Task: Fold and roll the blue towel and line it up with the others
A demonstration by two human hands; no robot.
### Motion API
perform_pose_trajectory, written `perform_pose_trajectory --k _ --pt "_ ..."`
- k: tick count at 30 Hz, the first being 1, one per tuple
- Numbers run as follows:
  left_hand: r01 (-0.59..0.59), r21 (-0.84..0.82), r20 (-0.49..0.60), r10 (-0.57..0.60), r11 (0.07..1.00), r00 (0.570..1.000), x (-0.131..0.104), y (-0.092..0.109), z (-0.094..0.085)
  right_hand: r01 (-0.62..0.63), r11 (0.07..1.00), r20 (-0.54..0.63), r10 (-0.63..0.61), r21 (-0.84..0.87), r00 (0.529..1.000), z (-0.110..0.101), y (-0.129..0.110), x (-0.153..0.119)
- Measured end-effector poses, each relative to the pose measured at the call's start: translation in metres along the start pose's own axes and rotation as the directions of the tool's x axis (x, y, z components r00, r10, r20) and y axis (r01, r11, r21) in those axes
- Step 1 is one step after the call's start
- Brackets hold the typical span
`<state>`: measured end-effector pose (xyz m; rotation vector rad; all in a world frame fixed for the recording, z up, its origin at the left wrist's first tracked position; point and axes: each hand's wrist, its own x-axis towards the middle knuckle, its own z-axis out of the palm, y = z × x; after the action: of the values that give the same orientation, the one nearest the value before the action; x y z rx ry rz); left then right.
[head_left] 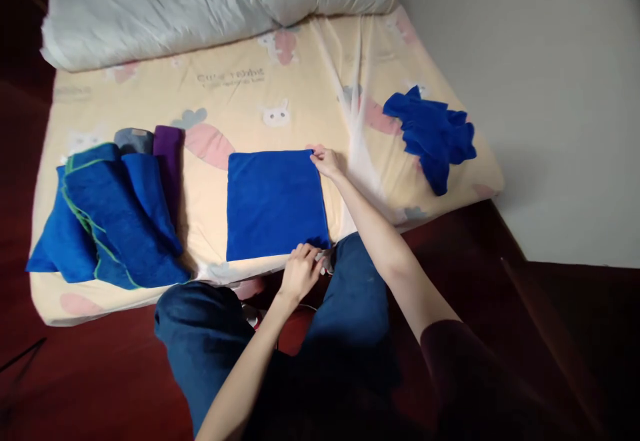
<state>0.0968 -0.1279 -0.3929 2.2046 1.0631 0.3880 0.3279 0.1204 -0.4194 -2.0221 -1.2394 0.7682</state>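
A square blue cloth [275, 204] lies spread flat on the bed near its front edge. At the cloth's far right corner, my right hand [327, 162] pinches the fabric between thumb and fingers. My left hand [300, 273] is at the near edge, close to the near right corner, its fingers closed on the cloth's border; the fingertips are partly hidden. The fabric is slightly rumpled by that corner.
The bed [235, 111] has a cream printed sheet. Left lies a pile of blue cloths with green edging [123, 211], beside a purple cloth [169, 164] and a grey one [133, 141]. A crumpled blue cloth [433, 131] lies right. A grey quilt [200, 8] lies behind.
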Motion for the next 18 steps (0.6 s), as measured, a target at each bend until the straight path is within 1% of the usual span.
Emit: perform_pose_trajectory --k 3,5,7,9,11,15,18 --pt "0.076 0.048 -0.008 -0.076 0.996 0.997 0.034 0.014 0.022 0.017 1.0 -0.034 -0.017 -0.007 0.999 0.017 0.006 0.029" --pt "0.124 0.101 0.006 -0.126 0.987 0.992 0.055 0.018 0.033 0.038 0.999 -0.046 -0.037 0.021 0.998 0.023 0.013 0.04" --pt "0.131 0.127 0.03 -0.136 0.983 0.99 0.069 0.019 0.04 0.085 0.994 -0.031 -0.083 0.065 0.996 0.026 0.02 0.047" --pt "0.123 0.135 0.046 -0.13 0.983 0.99 0.076 0.017 0.044 0.13 0.986 -0.016 -0.129 0.102 0.992 0.026 0.027 0.051" --pt "0.12 0.15 0.055 -0.129 0.981 0.99 0.077 0.016 0.043 0.155 0.981 -0.027 -0.153 0.115 0.988 0.025 0.032 0.054" --pt "0.133 0.173 0.072 -0.148 0.976 0.986 0.074 0.016 0.036 0.177 0.98 -0.056 -0.173 0.09 0.983 0.025 0.036 0.058" --pt "0.142 0.137 0.093 -0.156 0.98 0.983 0.075 0.018 0.03 0.203 0.977 -0.083 -0.197 0.062 0.977 0.026 0.036 0.061"
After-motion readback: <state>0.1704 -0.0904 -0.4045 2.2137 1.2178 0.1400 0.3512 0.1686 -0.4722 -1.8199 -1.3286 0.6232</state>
